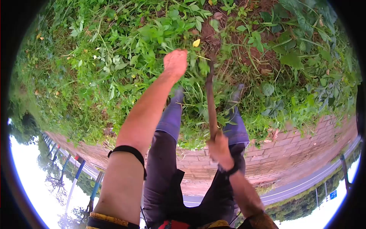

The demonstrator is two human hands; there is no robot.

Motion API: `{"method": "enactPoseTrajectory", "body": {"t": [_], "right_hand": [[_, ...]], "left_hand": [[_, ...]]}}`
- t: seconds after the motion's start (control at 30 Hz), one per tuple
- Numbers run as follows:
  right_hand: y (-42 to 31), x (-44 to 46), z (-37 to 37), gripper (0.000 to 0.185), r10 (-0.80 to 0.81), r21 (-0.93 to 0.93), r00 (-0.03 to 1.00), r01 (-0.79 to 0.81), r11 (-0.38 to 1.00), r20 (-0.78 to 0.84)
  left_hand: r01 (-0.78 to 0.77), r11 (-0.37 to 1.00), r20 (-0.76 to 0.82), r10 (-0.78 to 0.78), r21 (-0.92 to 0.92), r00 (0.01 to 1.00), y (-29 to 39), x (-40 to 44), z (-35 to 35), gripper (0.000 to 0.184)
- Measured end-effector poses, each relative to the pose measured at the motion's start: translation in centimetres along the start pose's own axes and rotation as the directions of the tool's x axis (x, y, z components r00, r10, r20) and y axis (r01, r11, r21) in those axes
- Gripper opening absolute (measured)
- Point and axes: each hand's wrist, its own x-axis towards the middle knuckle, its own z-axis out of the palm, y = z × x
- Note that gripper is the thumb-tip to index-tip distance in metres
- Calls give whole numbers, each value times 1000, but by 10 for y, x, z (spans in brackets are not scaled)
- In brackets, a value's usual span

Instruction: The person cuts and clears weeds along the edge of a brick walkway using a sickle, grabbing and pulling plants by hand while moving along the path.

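Observation:
My right hand (220, 150), a dark band at its wrist, is wrapped round the lower end of a long wooden handle. This looks like a hoe (211, 99); its handle runs up between my boots to bare soil, where the head is blurred and hard to make out. My left hand (175, 63) is closed in a fist among green weeds (152, 36), left of the handle. Blurred stems show at the fist's edge, so it seems to grip some of them. Leaves beside the handle's upper part are smeared by motion.
My blue boots (170, 118) stand apart in the growth, either side of the handle. A yellow leaf (196, 42) lies ahead. Brick paving (301, 147) runs behind me, with a road (289, 191) beyond it. Posts (78, 173) stand at the lower left.

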Motion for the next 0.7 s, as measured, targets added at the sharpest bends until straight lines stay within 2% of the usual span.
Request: {"method": "enactPoseTrajectory", "body": {"t": [0.03, 0.07, 0.13, 0.2, 0.23, 0.27, 0.3, 0.33, 0.37, 0.4, 0.47, 0.53, 0.57, 0.6, 0.63, 0.67, 0.7], "right_hand": [[3, -52, 7, 24, 257, 83, 955, -271, 959, 148], [-8, -96, 0, 25, 252, 59, 954, -265, 963, 165], [-19, -136, -7, 26, 359, 176, 885, -421, 890, 297], [-28, -116, -17, 26, 323, 143, 913, -364, 920, 249], [-9, -96, -12, 26, 140, 97, 983, -152, 984, 120], [-25, -64, -20, 24, 67, 100, 997, -70, 992, 33], [-49, -27, -31, 21, 152, 175, 987, -158, 972, 49], [-36, 14, -24, 19, -87, 160, 986, 110, 981, -142], [-91, 42, -42, 19, 77, 345, 994, -47, 937, -73], [-107, 74, -45, 19, 74, 361, 995, -46, 931, -64], [-131, 125, -38, 19, 22, 357, 995, 13, 934, -94], [-123, 122, -13, 19, -7, 350, 1000, 6, 937, 3], [-109, 115, 0, 18, -16, 345, 999, -1, 939, 48], [-70, 92, 22, 18, -88, 236, 994, 70, 969, 65], [-33, 56, 39, 18, -157, 122, 984, 146, 982, 89], [-61, 12, 23, 17, 61, 255, 982, -106, 961, 176], [-71, -11, 13, 18, 246, 294, 947, -299, 908, 206]], "left_hand": [[-32, 998, -62, 29, -48, 998, -19, -7, 4, 34], [-35, 998, -81, 31, -48, 996, -35, -6, 1, 36], [-52, 997, -94, 47, -58, 995, -54, -9, 3, 40], [-60, 992, -103, 49, -107, 994, -62, -8, 8, 46], [-49, 991, -112, 35, -125, 993, -64, -9, 11, 46], [-34, 990, -117, 18, -138, 993, -70, -8, 12, 47], [-33, 988, -129, 13, -151, 992, -72, -7, 14, 46], [-12, 983, -103, -7, -181, 995, -71, -8, 14, 45], [7, 978, -75, -24, -210, 997, -69, -9, 11, 44], [27, 973, -55, -41, -231, 998, -70, -7, 8, 44], [-56, 974, -160, 20, -221, 987, -79, -7, 17, 39], [-114, 968, -248, 56, -224, 967, -81, -8, 18, 37], [-46, 956, -145, 4, -289, 989, -81, -9, 22, 36], [29, 937, -46, -47, -348, 998, -84, -9, 26, 35], [42, 931, -10, -49, -362, 999, -84, -15, 30, 34], [56, 925, 25, -51, -375, 998, -85, -22, 33, 33], [12, 941, -1, -13, -340, 1000, -86, -48, 37, 32]]}}
